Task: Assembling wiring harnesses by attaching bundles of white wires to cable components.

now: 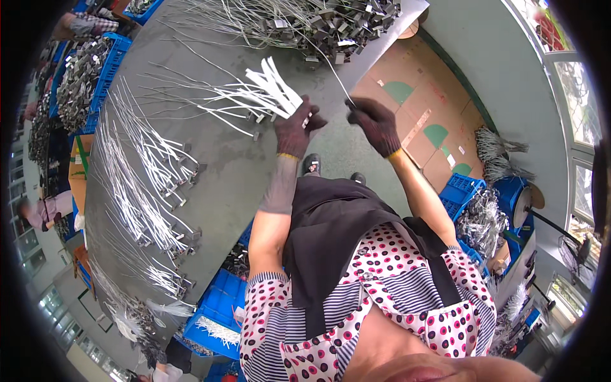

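Observation:
My left hand (296, 129), in a dark knitted glove, is closed round the lower ends of a bundle of narrow white sleeves (275, 86) that fan out above the grey table. My right hand (375, 125), gloved the same way, pinches a thin grey wire (336, 75) that runs up toward the pile. That pile of wires with dark metal end pieces (347, 28) lies at the table's far edge. Left of my left hand, several white-sleeved wires (223, 102) with small metal ends lie spread out. The wire's tip is hidden in my right fingers.
More sleeved wires lie in bunches (143, 191) along the left of the grey table (219, 210). Flattened cardboard (423, 108) covers the floor at right. Blue crates (461, 191) stand at right, and a blue crate of metal parts (108, 73) at far left. Other people work farther left.

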`<state>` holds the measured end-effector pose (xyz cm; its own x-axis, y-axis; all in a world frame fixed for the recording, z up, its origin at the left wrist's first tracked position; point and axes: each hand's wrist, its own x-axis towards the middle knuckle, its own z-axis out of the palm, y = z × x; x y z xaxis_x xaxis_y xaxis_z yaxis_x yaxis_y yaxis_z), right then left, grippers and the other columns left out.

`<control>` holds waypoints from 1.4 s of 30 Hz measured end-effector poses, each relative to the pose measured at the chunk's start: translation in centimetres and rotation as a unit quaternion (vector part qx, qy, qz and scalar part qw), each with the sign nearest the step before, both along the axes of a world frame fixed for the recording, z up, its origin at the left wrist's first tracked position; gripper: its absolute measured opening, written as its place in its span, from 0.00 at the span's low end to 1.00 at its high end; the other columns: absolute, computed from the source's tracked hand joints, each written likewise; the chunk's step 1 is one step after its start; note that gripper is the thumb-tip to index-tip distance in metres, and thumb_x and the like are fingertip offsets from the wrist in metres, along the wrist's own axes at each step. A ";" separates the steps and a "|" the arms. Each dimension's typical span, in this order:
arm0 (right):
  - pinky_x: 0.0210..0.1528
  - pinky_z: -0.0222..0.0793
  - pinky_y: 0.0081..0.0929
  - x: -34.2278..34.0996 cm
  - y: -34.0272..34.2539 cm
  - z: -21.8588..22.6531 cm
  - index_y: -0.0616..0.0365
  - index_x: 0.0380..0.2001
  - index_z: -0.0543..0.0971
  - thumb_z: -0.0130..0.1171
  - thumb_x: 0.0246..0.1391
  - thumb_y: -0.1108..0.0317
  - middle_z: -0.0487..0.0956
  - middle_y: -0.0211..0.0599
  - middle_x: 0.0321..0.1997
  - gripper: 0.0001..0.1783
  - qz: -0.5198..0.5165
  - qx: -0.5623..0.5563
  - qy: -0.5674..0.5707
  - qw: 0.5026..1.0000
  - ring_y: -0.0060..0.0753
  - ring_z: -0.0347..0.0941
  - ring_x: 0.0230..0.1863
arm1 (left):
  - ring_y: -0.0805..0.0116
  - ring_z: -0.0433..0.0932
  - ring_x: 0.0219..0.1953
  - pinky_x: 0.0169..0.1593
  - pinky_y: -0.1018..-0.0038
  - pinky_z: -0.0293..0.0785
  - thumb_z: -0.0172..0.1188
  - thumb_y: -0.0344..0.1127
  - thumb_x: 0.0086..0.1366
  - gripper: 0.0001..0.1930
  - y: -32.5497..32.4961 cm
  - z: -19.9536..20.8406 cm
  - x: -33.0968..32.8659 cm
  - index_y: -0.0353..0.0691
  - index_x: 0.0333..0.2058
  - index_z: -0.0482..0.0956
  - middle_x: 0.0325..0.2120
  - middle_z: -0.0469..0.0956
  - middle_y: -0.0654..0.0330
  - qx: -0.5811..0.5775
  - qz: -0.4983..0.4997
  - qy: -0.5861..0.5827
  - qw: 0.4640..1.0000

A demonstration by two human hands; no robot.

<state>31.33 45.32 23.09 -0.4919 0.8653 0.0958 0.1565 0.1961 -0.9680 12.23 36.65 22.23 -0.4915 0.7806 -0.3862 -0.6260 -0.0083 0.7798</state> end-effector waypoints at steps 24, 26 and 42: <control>0.38 0.71 0.33 23.6 -17.1 -10.2 0.66 0.33 0.82 0.60 0.54 0.66 0.81 0.47 0.29 0.12 -0.034 -0.291 -0.333 0.896 0.33 0.75 0.30 | 0.58 0.82 0.37 0.42 0.56 0.86 0.55 0.37 0.71 0.15 0.5 -5.1 -6.3 0.41 0.53 0.74 0.37 0.77 0.51 0.106 0.097 0.022 0.989; 0.38 0.71 0.34 22.9 -16.7 -10.4 0.66 0.33 0.82 0.61 0.54 0.66 0.81 0.48 0.28 0.12 -0.026 -0.285 -0.333 0.898 0.33 0.75 0.30 | 0.57 0.82 0.35 0.40 0.55 0.86 0.57 0.37 0.69 0.15 -0.2 -4.7 -5.8 0.39 0.51 0.74 0.35 0.77 0.51 0.098 0.102 -0.009 0.990; 0.38 0.72 0.35 15.8 -11.2 -8.2 0.66 0.34 0.82 0.65 0.50 0.55 0.83 0.50 0.31 0.21 0.023 -0.185 -0.359 0.915 0.39 0.79 0.33 | 0.61 0.82 0.26 0.29 0.62 0.87 0.61 0.36 0.67 0.13 -4.6 -3.1 -6.5 0.34 0.45 0.75 0.31 0.80 0.53 0.068 0.155 0.023 0.985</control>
<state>47.10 34.14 14.90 -0.3502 0.7497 -0.5615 0.7776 -0.1015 -0.6205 5.74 32.09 19.13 -0.7288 0.6331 -0.2609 -0.5416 -0.2999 0.7853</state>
